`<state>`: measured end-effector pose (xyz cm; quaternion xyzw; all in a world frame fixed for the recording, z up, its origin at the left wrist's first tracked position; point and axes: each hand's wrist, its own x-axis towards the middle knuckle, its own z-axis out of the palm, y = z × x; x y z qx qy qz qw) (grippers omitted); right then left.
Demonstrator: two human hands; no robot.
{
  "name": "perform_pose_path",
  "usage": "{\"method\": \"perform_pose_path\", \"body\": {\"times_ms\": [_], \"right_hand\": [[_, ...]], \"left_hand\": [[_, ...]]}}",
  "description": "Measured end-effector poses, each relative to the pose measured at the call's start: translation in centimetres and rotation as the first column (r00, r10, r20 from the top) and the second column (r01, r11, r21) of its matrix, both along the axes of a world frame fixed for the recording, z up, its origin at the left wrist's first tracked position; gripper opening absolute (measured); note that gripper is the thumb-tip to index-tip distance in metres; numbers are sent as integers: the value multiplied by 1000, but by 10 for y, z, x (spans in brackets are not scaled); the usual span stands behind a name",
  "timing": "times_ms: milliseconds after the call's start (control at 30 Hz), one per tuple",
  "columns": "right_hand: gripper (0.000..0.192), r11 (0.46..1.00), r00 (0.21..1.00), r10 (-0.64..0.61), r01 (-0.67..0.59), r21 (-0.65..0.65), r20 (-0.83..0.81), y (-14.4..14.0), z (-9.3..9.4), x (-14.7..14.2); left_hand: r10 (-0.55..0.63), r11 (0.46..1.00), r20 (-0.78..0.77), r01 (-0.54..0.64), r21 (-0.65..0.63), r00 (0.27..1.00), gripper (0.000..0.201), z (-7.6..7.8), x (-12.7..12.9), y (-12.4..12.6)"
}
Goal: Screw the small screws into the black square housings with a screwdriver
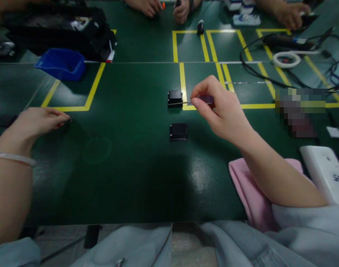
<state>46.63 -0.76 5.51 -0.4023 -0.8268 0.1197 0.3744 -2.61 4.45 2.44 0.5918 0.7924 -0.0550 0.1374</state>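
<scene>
My right hand pinches a screwdriver with a thin metal shaft and a translucent purplish handle, partly hidden by my fingers. Its shaft points left and crosses the front of a small black box; whether it touches the box I cannot tell. Nearer to me lies a second, similar black box with shiny dots at its corners. Far to the left, my left hand is low over the table, thumb and fingers pinched on a tiny shiny metal piece, too small to name surely.
A blue bin stands beyond my left hand, near black equipment. Cables and a white ring lie at right. Beside my right forearm are a pink cloth and a white device. Co-workers' hands show opposite.
</scene>
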Motion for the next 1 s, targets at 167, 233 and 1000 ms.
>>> {"method": "perform_pose_path", "body": {"times_ms": [167,233,1000], "right_hand": [[26,999,999,32,-33,-38,-36,0,-3,-1],[29,998,998,49,-51,-36,-50,0,-3,-1],[16,994,983,-11,-9,-108,-185,9,-24,-1]], "left_hand": [[-180,961,-108,198,191,978,43,15,51,-14],[-305,922,-65,312,230,950,41,20,85,-21],[-936,351,138,888,298,323,44,-5,277,-42]]}}
